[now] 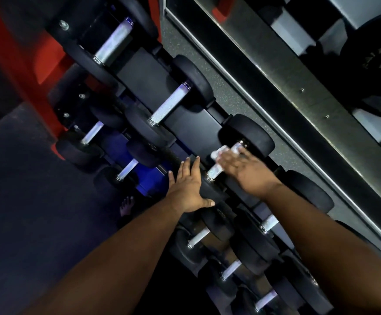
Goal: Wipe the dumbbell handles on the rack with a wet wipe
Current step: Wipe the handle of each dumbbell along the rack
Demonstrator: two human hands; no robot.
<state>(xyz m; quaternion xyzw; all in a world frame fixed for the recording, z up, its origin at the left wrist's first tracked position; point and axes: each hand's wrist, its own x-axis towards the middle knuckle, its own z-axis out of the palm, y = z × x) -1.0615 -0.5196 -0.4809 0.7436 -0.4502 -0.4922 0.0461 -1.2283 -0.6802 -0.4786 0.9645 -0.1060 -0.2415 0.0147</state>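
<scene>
Right hand (245, 170) blurred, laid over the dumbbell handle (216, 170), fingers bent onto a white wet wipe (221, 153) bunched against the metal; exact grip hard to make out. Left hand (188, 187) flat and spread, fingers straight, pressed on the near black head (210, 189) of that same dumbbell, thumb hooked at its lower edge.

Middle of the handle hidden under the right hand and wipe; only a short bright stretch visible near the left hand and a glint at the far collar. Long axis running diagonally, from lower left by the left hand up and right to the far head (248, 135), which sits just beyond the right fingertips.

Dumbbell resting on the top tier of the black rack (185, 117), in a row with other dumbbells, all handles parallel. Lower tiers dim, with some dumbbells cut off at the bottom edge. Red frame (32, 55) at upper left. Mirror (321, 64) along the right, reflections too murky to read. Bare toes (127, 204) faintly visible on the dark floor.
</scene>
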